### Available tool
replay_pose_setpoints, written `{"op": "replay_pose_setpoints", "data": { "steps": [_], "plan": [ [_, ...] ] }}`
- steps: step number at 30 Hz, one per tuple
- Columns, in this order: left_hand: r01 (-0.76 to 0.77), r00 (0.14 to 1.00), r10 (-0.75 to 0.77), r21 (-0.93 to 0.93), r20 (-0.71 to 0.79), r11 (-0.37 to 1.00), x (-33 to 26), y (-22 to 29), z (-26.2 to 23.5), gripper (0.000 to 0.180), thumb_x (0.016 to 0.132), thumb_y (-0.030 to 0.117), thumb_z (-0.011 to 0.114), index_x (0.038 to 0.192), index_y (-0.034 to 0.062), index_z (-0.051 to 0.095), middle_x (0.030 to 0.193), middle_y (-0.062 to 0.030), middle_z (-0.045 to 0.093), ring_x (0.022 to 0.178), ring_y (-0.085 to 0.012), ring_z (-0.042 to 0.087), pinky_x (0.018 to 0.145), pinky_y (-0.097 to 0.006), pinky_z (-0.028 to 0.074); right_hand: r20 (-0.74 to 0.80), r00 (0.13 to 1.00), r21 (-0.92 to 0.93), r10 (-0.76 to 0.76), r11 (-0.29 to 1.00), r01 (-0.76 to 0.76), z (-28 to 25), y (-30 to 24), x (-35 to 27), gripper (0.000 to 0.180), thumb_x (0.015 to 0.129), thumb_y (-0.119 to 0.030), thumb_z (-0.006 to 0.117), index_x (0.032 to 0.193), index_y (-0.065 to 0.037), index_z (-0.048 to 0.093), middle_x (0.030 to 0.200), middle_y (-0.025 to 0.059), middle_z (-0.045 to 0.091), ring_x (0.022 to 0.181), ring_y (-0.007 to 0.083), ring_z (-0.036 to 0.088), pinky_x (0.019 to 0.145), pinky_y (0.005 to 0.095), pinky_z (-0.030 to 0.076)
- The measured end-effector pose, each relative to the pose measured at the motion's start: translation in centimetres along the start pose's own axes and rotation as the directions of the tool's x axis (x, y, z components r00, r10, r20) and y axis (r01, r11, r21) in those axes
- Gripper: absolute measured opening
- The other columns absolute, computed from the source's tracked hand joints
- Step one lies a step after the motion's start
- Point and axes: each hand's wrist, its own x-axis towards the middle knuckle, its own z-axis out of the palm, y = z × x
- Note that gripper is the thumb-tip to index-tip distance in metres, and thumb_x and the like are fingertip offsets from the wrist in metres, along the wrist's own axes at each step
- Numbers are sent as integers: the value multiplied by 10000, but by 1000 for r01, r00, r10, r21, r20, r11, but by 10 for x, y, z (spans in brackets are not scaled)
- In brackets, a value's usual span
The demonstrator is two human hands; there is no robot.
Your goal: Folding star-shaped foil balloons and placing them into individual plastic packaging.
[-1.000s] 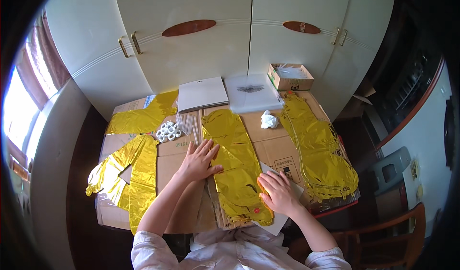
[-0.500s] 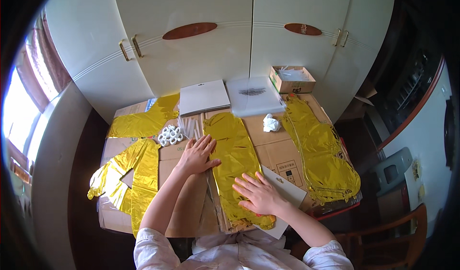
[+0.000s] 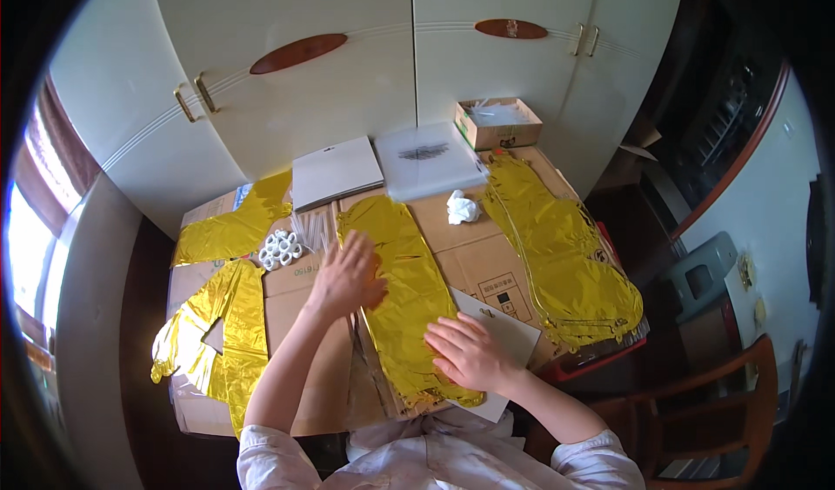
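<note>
A flat gold foil balloon (image 3: pixel 396 286) lies lengthwise in front of me on the cardboard. Over its left edge is my left hand (image 3: pixel 346 274), open with fingers apart and a little blurred; I cannot tell whether it touches the foil. My right hand (image 3: pixel 470 353) rests open on the near right part of the foil, fingers stretched out. Partly under that hand and the foil, a white card (image 3: pixel 509 329) sticks out to the right. Neither hand holds anything.
More gold foil balloons lie at the right (image 3: pixel 565 260), the near left (image 3: pixel 243 316) and the far left (image 3: pixel 230 233). White rings (image 3: pixel 280 249), clear straws (image 3: pixel 311 229), stacked cards (image 3: pixel 335 174), clear plastic bags (image 3: pixel 435 173), crumpled tissue (image 3: pixel 463 207) and a small box (image 3: pixel 500 132) surround the middle.
The whole view has shifted, so the table sits further left. My left hand has moved on the foil's left edge and its fingers are blurred; my right hand stays on the near part.
</note>
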Motion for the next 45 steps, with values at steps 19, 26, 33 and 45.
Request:
{"op": "replay_pose_setpoints", "data": {
  "steps": [19,26,33,45],
  "plan": [
    [-437,895,446,-170,16,883,-2,69,10,689,896,594,468,1458,209,365,1513,-162,306,1409,-374,249,1136,-547,178,-20,981,-138,193,971,-193,-6,11,-13,450,861,-270,595,1246,-43,544,1290,95,548,1250,238,461,1087,465,280],
    [-497,866,499,-148,-25,855,-3,72,8,651,911,595,439,1421,191,427,1504,-108,342,1413,-339,259,1136,-575,158,-26,980,-158,198,967,-200,-5,10,-11,410,867,-256,579,1227,-61,555,1272,84,560,1231,227,477,1086,475,273],
    [-490,867,498,-157,14,858,-1,74,1,651,934,605,357,1366,138,498,1446,-32,441,1401,-281,302,1142,-585,126,-8,977,-138,215,967,-214,-4,10,-12,436,866,-251,577,1254,-56,534,1263,87,561,1216,236,486,1101,504,259],
    [-329,937,342,-149,71,932,11,71,-3,643,949,555,359,1419,122,425,1478,-17,405,1417,-257,276,1153,-575,89,24,979,-137,205,970,-199,-4,12,-14,495,872,-287,591,1295,-48,497,1267,88,555,1204,233,472,1084,586,241]
  ]
}}
